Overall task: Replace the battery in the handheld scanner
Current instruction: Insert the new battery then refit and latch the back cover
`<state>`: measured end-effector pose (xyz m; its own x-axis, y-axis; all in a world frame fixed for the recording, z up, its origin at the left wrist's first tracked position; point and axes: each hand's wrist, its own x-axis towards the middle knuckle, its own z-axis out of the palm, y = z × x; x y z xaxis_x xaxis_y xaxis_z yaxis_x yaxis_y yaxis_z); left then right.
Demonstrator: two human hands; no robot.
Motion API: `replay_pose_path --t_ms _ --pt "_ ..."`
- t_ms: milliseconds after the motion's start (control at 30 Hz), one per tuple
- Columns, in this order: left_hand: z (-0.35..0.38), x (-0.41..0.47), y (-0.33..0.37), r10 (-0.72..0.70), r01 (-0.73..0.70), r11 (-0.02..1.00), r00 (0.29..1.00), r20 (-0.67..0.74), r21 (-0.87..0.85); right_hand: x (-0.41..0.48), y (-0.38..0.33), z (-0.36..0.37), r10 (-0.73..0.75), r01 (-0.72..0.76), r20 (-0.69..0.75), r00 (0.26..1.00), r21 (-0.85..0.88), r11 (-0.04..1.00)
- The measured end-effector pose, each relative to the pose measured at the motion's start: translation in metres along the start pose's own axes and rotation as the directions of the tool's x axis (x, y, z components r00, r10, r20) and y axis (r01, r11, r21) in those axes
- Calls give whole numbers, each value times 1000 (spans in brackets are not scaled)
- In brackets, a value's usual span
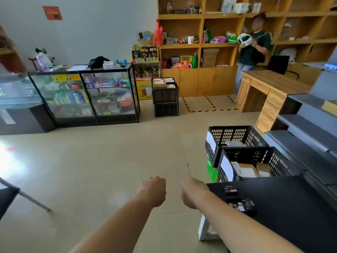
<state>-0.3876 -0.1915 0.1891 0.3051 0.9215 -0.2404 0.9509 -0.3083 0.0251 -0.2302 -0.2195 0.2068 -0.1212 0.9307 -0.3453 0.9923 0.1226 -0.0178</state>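
Note:
A black table (pixel 284 201) stands at the lower right. On its near-left part lies a small black battery (pixel 230 189), and closer to me a black handheld scanner (pixel 243 206), partly hidden behind my right forearm. My left hand (pixel 153 190) and my right hand (pixel 194 193) hang side by side over the floor, just left of the table. Both are curled into loose fists with their backs toward me. Nothing shows in either hand.
Two black plastic crates (pixel 242 154) holding parcels sit on the floor beyond the table. A glass display counter (pixel 85 95) lines the far wall, with stacked crates (pixel 165 97) beside it. A person (pixel 252 50) stands by wooden shelves and a desk (pixel 269 92). Grey steps (pixel 310 136) rise at right.

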Motion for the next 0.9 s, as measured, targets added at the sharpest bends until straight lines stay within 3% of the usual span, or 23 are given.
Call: replay_pose_path --t_ms 267,500,633,800,900 --pt "-25 155 11 28 -29 999 998 52 18 129 84 -8 4 0 -28 1000 141 990" --pt "-34 256 88 255 -273 958 949 183 82 149 191 1 263 -264 51 963 348 900" --pt "-25 302 180 463 -506 854 845 268 120 120 252 20 465 -465 98 880 377 801" --pt "7 314 285 698 -768 637 613 370 70 72 289 51 716 -720 209 667 430 545" --pt "31 317 310 736 -837 542 514 441 72 55 282 72 775 -809 312 550 431 400"
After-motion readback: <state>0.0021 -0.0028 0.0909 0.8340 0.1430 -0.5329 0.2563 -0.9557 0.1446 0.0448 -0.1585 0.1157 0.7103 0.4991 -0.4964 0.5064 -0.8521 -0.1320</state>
